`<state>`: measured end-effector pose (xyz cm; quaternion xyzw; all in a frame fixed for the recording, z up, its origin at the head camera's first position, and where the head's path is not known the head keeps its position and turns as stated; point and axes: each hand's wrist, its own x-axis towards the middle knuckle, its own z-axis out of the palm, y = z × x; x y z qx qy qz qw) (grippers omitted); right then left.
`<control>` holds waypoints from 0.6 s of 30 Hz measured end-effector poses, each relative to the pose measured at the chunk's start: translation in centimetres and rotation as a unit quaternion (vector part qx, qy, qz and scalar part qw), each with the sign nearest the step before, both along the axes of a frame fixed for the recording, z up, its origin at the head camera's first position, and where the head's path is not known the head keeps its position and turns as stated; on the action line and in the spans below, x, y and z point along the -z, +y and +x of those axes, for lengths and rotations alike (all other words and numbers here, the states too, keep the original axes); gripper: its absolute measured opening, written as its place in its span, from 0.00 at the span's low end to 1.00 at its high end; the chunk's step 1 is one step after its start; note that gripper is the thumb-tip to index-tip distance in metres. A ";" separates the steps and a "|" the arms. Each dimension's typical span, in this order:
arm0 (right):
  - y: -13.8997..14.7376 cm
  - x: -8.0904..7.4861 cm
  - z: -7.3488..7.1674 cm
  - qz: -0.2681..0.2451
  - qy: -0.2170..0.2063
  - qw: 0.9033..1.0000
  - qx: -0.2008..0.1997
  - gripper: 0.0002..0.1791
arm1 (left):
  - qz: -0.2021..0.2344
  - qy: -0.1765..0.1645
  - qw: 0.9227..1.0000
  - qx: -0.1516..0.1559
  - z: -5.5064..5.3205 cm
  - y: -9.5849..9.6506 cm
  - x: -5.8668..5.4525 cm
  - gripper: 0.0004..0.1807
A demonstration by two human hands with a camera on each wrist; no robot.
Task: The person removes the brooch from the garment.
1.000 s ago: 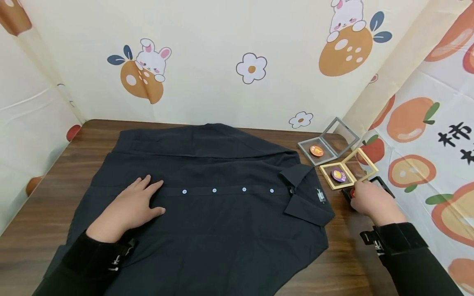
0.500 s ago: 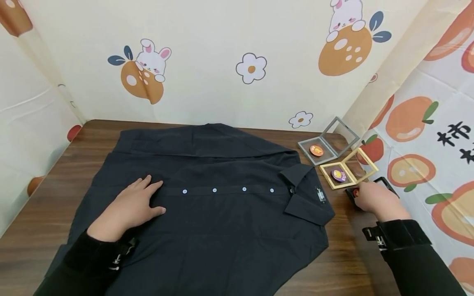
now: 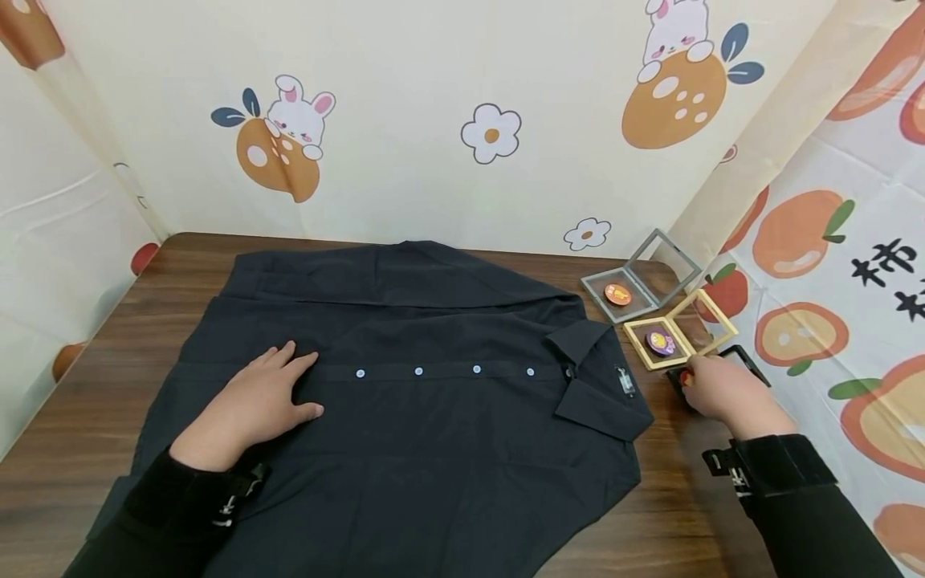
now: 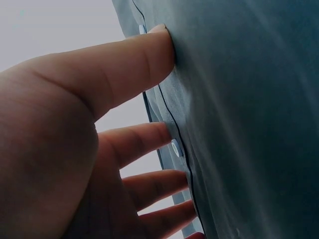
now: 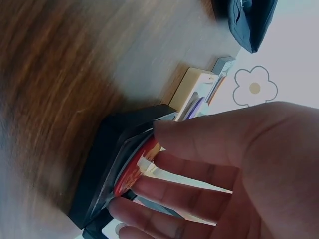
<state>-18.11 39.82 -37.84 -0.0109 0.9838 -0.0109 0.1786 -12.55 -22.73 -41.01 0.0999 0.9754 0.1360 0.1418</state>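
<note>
A dark navy shirt (image 3: 448,417) lies spread on the table, its collar toward the right and a row of white buttons across the middle. My left hand (image 3: 253,405) rests flat on it, fingers spread, left of the buttons. In the left wrist view the fingertips are right at the placket beside a button (image 4: 176,148). At the right, my right hand (image 3: 733,393) reaches down over an open black display case (image 3: 750,363). In the right wrist view my thumb and fingers pinch a round red badge (image 5: 132,172) seated in the case (image 5: 99,164).
Behind the black case stand an open yellow-framed case (image 3: 643,357) with a purple badge (image 3: 661,343) and an open grey case (image 3: 592,287) with an orange badge (image 3: 617,295). Printed cloth walls (image 3: 405,72) border the wooden table (image 3: 672,490) at the back and sides.
My right hand and the black case shifted slightly right, then back left to about where they were. The left hand and the shirt stay in place.
</note>
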 end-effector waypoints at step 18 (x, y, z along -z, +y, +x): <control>-1.5 0.8 1.2 -0.009 0.061 0.998 0.017 0.21 | 0.007 0.007 1.000 0.004 -0.5 0.0 0.2 0.48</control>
